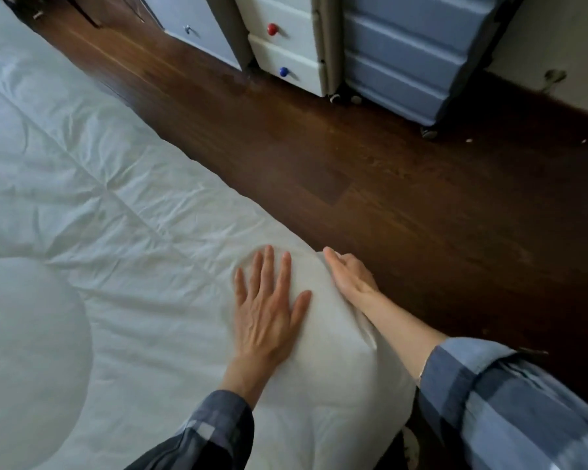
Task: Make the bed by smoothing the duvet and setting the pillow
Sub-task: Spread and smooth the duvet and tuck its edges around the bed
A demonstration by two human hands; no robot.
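A white quilted duvet (92,184) covers the bed and fills the left half of the view, wrinkled along its stitched seams. My left hand (269,307) lies flat on it near the right edge, fingers spread and straight. My right hand (350,276) is at the duvet's edge just beside it, thumb on top and fingers curled down over the side, gripping the fabric. A rounded white bulge (24,351) at the lower left may be the pillow; I cannot tell for sure.
Dark wooden floor (404,205) runs along the bed's right side. Against the far wall stand a white drawer unit (286,45) with red and blue knobs and a blue wheeled plastic cabinet (408,52).
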